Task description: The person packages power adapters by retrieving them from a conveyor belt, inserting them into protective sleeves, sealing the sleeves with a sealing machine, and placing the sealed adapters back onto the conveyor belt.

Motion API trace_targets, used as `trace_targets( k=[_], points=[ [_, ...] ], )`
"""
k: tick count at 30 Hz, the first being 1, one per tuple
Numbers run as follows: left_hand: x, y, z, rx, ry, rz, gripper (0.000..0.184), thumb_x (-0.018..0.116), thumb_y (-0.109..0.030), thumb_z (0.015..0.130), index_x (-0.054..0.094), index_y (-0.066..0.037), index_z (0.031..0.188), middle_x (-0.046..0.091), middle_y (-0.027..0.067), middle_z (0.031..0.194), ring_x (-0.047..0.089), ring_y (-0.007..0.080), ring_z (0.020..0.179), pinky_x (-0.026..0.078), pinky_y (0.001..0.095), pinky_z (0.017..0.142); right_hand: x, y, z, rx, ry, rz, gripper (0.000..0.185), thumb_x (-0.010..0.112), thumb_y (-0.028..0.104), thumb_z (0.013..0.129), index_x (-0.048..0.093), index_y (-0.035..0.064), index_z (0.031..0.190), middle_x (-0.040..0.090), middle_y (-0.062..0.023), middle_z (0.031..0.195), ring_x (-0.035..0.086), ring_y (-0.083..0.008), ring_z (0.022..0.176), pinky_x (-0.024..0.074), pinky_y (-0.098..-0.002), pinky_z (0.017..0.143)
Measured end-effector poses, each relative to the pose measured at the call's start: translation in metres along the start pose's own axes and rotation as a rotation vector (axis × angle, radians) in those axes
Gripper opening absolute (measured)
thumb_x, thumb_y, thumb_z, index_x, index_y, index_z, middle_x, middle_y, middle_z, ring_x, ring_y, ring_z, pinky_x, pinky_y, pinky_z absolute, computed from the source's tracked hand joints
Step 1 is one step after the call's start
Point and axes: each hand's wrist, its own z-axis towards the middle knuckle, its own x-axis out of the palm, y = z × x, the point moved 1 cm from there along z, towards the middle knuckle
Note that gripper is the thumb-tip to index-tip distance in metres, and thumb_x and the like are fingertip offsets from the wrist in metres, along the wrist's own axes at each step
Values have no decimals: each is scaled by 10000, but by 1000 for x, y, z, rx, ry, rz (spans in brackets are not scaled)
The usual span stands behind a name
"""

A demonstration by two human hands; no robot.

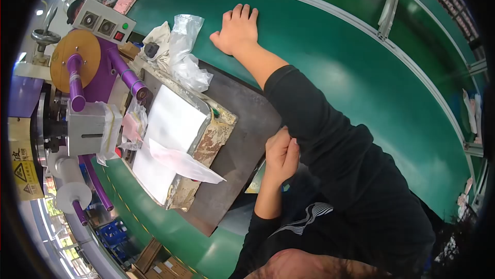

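Note:
My right hand (238, 30) lies flat, palm down, on the green conveyor belt (330, 36), fingers stretched out and thumb to the left. Close to my body, my left hand (282, 154) is closed, its curled fingers against the dark right sleeve (314, 109). Whether it holds anything is hidden. Left of my hands, a worn, paint-chipped block (198, 176) stands on a dark metal plate (237, 124). White sheet material (175, 109) covers its top, with a thin pinkish-white sheet (180, 161) loose across it. Crumpled clear plastic (188, 47) lies between the block and my right hand.
On the left stands a machine with purple rollers (77, 83), a round tan disc (85, 62) and a control box (103, 21) with green and red buttons. A metal rail (309, 3) borders the belt. Cardboard boxes (160, 266) and a blue crate (113, 232) stand below.

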Motion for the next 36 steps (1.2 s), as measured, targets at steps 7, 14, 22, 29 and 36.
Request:
trace_targets(
  k=[7,14,22,29,36],
  points=[
    [17,8,-25,184,335,-99,269,637,-26,796,685,55,1049,701,149,984,668,325,819,526,348,789,4,-1,-1,-18,2,-37,781,491,533,893,493,-35,1429,400,-270,1529,327,-442,1436,209,-624,1174],
    [-21,-56,8,317,121,98,121,708,-77,721,649,-42,821,594,113,767,568,332,680,432,371,616,0,0,3,-16,5,-43,780,487,530,892,491,-27,1437,396,-266,1536,325,-446,1435,207,-630,1168],
    [-3,-118,102,339,386,511,252,690,-176,827,713,-18,1023,713,143,1152,577,365,1260,296,489,1120,-5,-1,-1,-27,35,-24,769,476,516,897,485,-26,1442,388,-269,1542,317,-447,1442,200,-633,1173],
    [8,-111,99,333,461,297,192,620,-109,891,733,1,1000,749,114,1071,613,343,1237,371,460,1083,-2,-3,-3,-21,37,-33,775,483,516,891,485,-30,1441,391,-271,1540,320,-447,1440,207,-631,1172],
    [16,-127,64,402,358,281,249,577,-99,936,718,36,1090,732,147,1142,621,339,1236,443,454,1032,-5,-1,-1,-21,43,-38,789,492,523,886,478,-32,1446,390,-267,1542,314,-449,1446,206,-629,1175]
  ],
)
